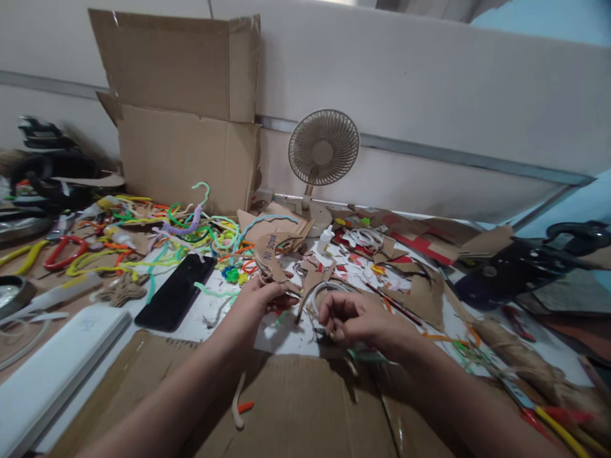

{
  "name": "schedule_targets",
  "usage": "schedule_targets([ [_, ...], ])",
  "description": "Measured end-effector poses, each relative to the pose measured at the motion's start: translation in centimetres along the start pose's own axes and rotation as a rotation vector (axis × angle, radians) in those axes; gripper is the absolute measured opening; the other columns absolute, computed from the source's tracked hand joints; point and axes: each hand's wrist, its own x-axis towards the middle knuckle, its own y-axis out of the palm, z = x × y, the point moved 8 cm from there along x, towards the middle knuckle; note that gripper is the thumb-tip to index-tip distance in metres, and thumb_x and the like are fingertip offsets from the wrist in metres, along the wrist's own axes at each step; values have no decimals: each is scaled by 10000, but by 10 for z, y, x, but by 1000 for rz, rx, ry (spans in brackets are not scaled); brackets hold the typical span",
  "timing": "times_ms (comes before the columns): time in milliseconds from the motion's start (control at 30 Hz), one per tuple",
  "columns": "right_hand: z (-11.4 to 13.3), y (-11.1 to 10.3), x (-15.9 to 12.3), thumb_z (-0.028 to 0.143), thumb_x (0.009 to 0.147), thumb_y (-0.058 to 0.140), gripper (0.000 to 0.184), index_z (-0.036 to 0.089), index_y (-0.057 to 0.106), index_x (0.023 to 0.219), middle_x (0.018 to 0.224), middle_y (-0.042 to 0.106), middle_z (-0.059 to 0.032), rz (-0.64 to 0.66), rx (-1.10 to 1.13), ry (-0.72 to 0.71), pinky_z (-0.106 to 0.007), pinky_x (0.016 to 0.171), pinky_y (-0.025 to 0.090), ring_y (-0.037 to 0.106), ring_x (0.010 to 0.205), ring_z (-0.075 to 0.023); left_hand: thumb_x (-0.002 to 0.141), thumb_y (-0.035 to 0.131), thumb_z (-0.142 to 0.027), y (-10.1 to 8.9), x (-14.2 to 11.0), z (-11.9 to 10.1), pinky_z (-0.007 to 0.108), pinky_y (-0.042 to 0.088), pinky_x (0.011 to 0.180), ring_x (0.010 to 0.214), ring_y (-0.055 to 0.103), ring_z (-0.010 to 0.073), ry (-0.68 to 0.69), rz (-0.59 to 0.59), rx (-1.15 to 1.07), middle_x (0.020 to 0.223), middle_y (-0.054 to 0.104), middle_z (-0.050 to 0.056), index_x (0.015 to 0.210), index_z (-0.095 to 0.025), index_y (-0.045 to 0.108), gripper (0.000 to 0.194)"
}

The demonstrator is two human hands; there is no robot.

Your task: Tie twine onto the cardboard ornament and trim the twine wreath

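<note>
My left hand (261, 300) is closed on a curved cardboard piece (268, 253) printed "MADE IN", thumb and fingers pinching its lower end. To the right, my right hand (353, 319) has its fingers curled together at the tips; whatever they pinch is too small and dark to make out. A pale ring-shaped loop (319, 291) lies just behind my right fingers, and a brown cardboard strip (310, 286) stands between the hands. Below both wrists is a flat cardboard sheet (296, 407) with a short orange piece (245, 406) and a cream strip (237, 407) on it.
A black phone (175, 292), a white power bank (62, 375) and tangled pipe cleaners (191, 222) lie left. A small fan (324, 149) and an upright cardboard box (181, 152) stand behind. Scraps, a glue bottle (325, 243), a dark glue gun-like tool (506, 273) and scissors (518, 391) are ahead and right.
</note>
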Motion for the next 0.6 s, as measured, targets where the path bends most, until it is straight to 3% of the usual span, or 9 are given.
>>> schedule_targets([
  [267, 7, -3, 0, 133, 534, 675, 258, 197, 738, 776, 739, 610, 5, 20, 205, -53, -248, 552, 327, 457, 635, -128, 608, 823, -232, 4, -2, 0, 321, 593, 749, 707, 722, 200, -4, 16, -28, 856, 810, 91, 774, -180, 766, 183],
  [400, 8, -13, 1, 255, 632, 745, 119, 185, 748, 728, 740, 637, -24, -39, 91, -54, -289, 632, 394, 518, 685, -157, 600, 832, -255, 10, -3, -1, 304, 594, 742, 715, 705, 186, 0, 74, -15, 886, 818, 93, 802, -162, 793, 225],
  [600, 11, -22, 0, 435, 694, 911, 330, 203, 706, 808, 796, 647, -22, -131, -211, -52, -317, 677, 416, 551, 736, -172, 662, 825, -254, 11, -3, 0, 291, 589, 762, 760, 704, 185, 20, 106, -9, 921, 824, 92, 813, -180, 795, 170],
])
